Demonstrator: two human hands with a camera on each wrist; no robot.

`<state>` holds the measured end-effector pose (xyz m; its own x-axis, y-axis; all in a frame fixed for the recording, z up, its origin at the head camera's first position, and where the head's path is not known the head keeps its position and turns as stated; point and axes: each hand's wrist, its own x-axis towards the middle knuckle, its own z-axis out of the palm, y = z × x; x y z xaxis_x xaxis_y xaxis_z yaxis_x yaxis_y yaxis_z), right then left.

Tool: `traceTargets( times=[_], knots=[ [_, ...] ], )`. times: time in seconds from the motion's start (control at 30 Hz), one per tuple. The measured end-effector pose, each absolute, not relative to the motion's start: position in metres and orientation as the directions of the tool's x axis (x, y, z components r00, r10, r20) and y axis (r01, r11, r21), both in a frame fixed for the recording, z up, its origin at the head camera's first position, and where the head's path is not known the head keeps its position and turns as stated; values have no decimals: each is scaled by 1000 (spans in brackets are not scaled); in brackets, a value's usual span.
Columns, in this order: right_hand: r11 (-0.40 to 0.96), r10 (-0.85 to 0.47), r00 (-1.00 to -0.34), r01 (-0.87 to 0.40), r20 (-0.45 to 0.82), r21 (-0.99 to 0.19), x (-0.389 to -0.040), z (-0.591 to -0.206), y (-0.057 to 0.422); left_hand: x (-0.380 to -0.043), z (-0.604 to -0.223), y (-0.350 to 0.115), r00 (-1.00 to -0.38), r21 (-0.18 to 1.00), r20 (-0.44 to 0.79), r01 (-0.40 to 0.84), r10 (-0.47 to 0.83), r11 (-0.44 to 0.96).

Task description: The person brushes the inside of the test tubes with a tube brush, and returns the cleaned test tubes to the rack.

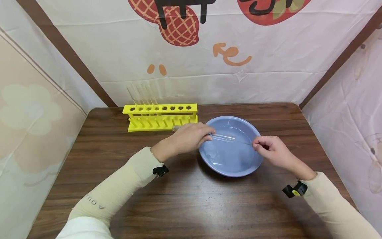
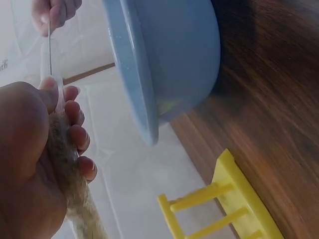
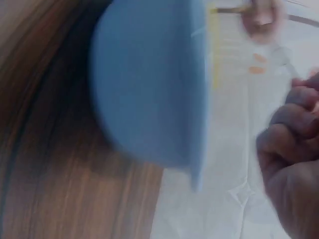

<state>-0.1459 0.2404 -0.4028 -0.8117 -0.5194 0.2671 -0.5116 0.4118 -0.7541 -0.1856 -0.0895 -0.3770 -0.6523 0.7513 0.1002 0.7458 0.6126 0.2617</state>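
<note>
My left hand (image 1: 191,136) grips a clear glass test tube (image 1: 223,137) held nearly level above the blue basin (image 1: 231,173). The brown bristles of a test tube brush (image 2: 75,194) show inside the tube, below my left fingers. From the tube's mouth the brush's thin wire handle (image 1: 245,143) runs out to the right. My right hand (image 1: 273,151) pinches the far end of this wire over the basin's right rim. Motion blurs the right wrist view, where my right fingers (image 3: 294,114) look curled.
Behind my left hand stands a yellow test tube rack (image 1: 161,129), with several holes and pegs. Three clear test tubes (image 1: 140,94) stand in its left part. The basin sits on a brown wooden table (image 1: 191,205), with printed cloth (image 1: 268,83) hanging behind and at the sides.
</note>
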Motion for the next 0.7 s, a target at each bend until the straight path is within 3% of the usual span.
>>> traceTargets(
  times=[0.2,0.4,0.53,0.7],
  knots=[
    [490,-597,-612,-790,519,-368,-149,-414,252,-187,-383,-96,-642,270,133,756,755,596],
    [529,-647,-376,-848,663,35,-154,-419,263,-189,-385,-101,-649,257,124,752,751,607],
    [515,-664,-278,-843,694,156,-156,-421,270,-187,-386,-104,-670,255,84,730,737,634],
    [520,-667,-243,-829,704,205,-156,-421,277,-186,-386,-106,-679,254,77,722,730,644]
  ],
)
